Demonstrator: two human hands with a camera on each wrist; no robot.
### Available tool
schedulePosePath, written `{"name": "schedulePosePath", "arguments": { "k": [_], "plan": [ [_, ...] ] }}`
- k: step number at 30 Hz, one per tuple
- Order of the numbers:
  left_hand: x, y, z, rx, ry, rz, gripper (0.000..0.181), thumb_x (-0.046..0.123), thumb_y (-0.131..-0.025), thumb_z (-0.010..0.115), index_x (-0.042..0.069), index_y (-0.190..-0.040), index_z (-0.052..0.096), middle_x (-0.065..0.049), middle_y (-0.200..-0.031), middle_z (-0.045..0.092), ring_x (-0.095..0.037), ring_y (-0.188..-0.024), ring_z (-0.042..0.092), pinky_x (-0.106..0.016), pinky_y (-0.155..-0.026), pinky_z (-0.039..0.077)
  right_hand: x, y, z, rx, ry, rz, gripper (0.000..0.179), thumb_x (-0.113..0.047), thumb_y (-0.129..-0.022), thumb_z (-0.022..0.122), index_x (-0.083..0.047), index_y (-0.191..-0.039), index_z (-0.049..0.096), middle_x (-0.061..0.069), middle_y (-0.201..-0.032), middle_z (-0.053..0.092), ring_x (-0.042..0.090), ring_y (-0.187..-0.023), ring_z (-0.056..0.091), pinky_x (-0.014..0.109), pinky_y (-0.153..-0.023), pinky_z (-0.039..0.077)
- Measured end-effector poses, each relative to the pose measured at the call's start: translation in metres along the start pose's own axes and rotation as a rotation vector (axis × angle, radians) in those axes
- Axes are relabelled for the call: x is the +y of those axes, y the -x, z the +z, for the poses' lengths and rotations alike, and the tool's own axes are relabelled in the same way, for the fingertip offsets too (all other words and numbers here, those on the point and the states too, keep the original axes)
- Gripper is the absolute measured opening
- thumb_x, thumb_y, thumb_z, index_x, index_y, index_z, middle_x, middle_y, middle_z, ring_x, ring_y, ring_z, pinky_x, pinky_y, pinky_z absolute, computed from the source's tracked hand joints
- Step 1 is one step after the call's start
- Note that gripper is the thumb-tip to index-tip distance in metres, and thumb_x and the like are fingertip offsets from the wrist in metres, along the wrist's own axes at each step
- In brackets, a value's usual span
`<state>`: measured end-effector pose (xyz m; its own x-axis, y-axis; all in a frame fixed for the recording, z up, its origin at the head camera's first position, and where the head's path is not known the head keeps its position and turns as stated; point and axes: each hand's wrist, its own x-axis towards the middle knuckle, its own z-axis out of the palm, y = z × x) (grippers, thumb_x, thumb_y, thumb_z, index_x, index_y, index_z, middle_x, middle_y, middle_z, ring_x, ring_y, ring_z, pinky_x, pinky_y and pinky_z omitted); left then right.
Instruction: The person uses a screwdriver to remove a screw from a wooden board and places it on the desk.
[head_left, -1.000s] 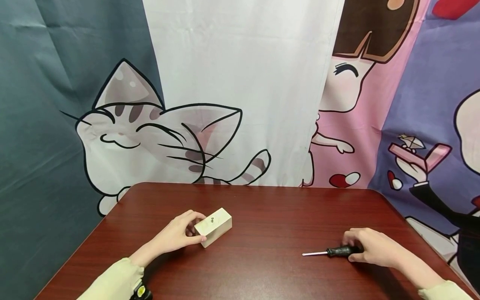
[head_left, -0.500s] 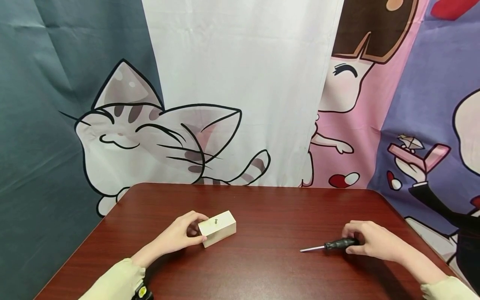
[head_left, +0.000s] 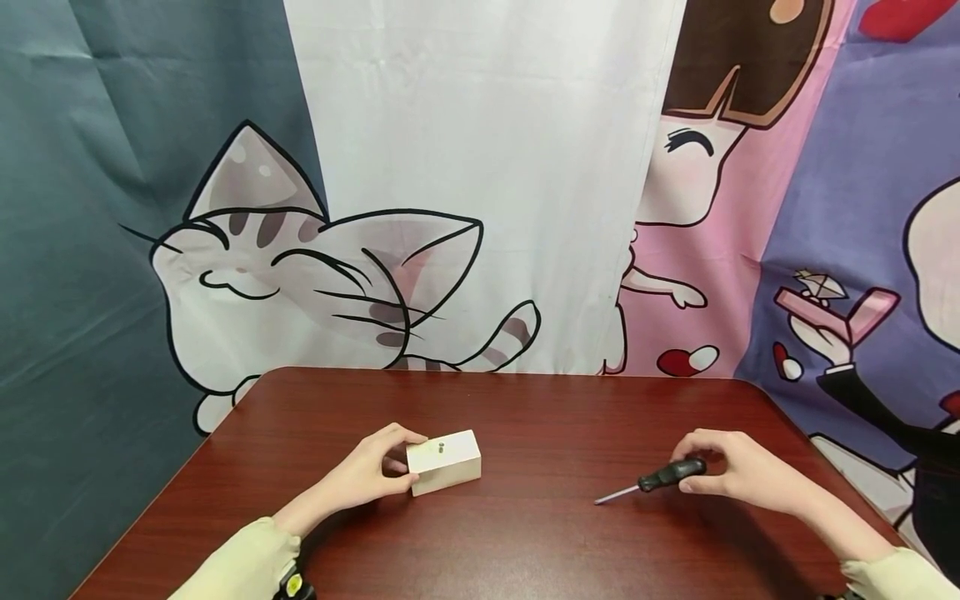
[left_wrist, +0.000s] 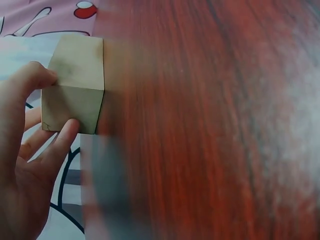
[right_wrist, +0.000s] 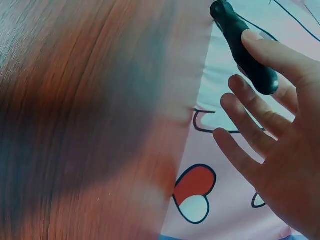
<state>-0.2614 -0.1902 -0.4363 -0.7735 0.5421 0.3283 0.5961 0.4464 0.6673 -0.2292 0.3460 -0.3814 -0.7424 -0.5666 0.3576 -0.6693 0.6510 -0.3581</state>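
At the left of the head view, a yellow sleeve (head_left: 236, 567) leads to the left hand (head_left: 367, 473), its thumb and fingers parted by the block's breadth and gripping the near end of a pale block (head_left: 446, 468). The block lies in the lower centre of the frame; a small metal peg (head_left: 441, 448), perhaps a screw, stands up from its top face. Whether its base touches the worktop (head_left: 540, 425) cannot be told. The block looks wooden: probably light, stiff and not fragile, best held by opposite sides, leaving the peg free. Farther right, a screwdriver (head_left: 660, 477) slants down to the left, well apart from the block. It should be rigid, with most weight in its black, ridged handle, the natural place to hold; the slim metal shaft offers less purchase. At lower right, the right hand (head_left: 738, 471) pinches that handle between thumb and forefinger, the remaining fingers (right_wrist: 250, 125) spread and holding nothing, as the right wrist view shows.
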Motion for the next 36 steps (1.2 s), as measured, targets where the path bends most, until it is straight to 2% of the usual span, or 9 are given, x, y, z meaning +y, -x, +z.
{"name": "schedulePosePath", "arguments": {
  "k": [6,14,18,24,28,31,36],
  "plan": [
    [0.002,-0.002,0.005,-0.002,0.024,0.038,0.045,0.006,-0.085,0.075,0.006,-0.127,0.06,-0.009,-0.115,0.061,-0.018,-0.1,0.067,-0.024,-0.079,0.06,-0.011,-0.005,0.0,0.027,-0.044,0.077,0.028,-0.025,-0.076,0.086,-0.032,-0.096,0.067,-0.02,-0.083,0.065,-0.001,-0.077,0.058,0.021,-0.067,0.048],
    [0.006,-0.008,0.015,-0.023,0.067,0.006,0.046,0.02,-0.087,0.078,0.011,-0.128,0.06,-0.007,-0.116,0.061,-0.017,-0.105,0.066,-0.02,-0.081,0.059,-0.019,-0.016,0.003,0.0,-0.206,0.144,0.022,-0.023,-0.083,0.08,-0.028,-0.1,0.067,-0.012,-0.087,0.069,0.005,-0.08,0.065,0.022,-0.069,0.05],
    [0.008,-0.011,0.019,-0.035,0.101,-0.004,0.044,0.023,-0.088,0.076,0.01,-0.127,0.061,-0.009,-0.117,0.061,-0.017,-0.105,0.066,-0.02,-0.081,0.058,-0.022,-0.02,0.007,0.001,-0.297,0.148,0.021,-0.019,-0.086,0.077,-0.023,-0.104,0.067,-0.009,-0.089,0.071,0.007,-0.083,0.066,0.022,-0.07,0.05],
    [0.014,-0.015,0.024,-0.053,0.147,-0.013,0.044,0.021,-0.088,0.076,0.01,-0.128,0.061,-0.01,-0.118,0.061,-0.022,-0.108,0.065,-0.021,-0.082,0.058,-0.027,-0.028,0.011,0.018,-0.353,0.151,0.023,-0.015,-0.089,0.074,-0.016,-0.11,0.065,-0.006,-0.089,0.073,0.008,-0.084,0.068,0.022,-0.073,0.049],
    [0.015,-0.016,0.027,-0.057,0.155,-0.015,0.044,0.021,-0.087,0.076,0.011,-0.128,0.061,-0.009,-0.116,0.06,-0.021,-0.108,0.065,-0.022,-0.083,0.059,-0.028,-0.032,0.015,0.013,-0.464,0.157,0.026,-0.01,-0.09,0.071,-0.011,-0.114,0.062,0.003,-0.091,0.074,0.014,-0.085,0.072,0.024,-0.075,0.057],
    [0.016,-0.018,0.029,-0.059,0.156,-0.017,0.044,0.02,-0.087,0.077,0.012,-0.127,0.061,-0.009,-0.117,0.06,-0.021,-0.107,0.065,-0.021,-0.083,0.058,-0.029,-0.035,0.017,0.009,-0.552,0.154,0.029,-0.006,-0.091,0.069,-0.006,-0.118,0.06,0.008,-0.095,0.074,0.017,-0.088,0.073,0.03,-0.075,0.061],
    [0.018,-0.019,0.032,-0.068,0.159,-0.017,0.043,0.019,-0.087,0.077,0.012,-0.127,0.062,-0.01,-0.12,0.06,-0.021,-0.107,0.064,-0.019,-0.082,0.058,-0.032,-0.04,0.022,0.038,-0.607,0.12,0.034,-0.002,-0.092,0.067,-0.002,-0.125,0.056,0.013,-0.098,0.072,0.014,-0.088,0.074,0.035,-0.074,0.062]
  ]
}}
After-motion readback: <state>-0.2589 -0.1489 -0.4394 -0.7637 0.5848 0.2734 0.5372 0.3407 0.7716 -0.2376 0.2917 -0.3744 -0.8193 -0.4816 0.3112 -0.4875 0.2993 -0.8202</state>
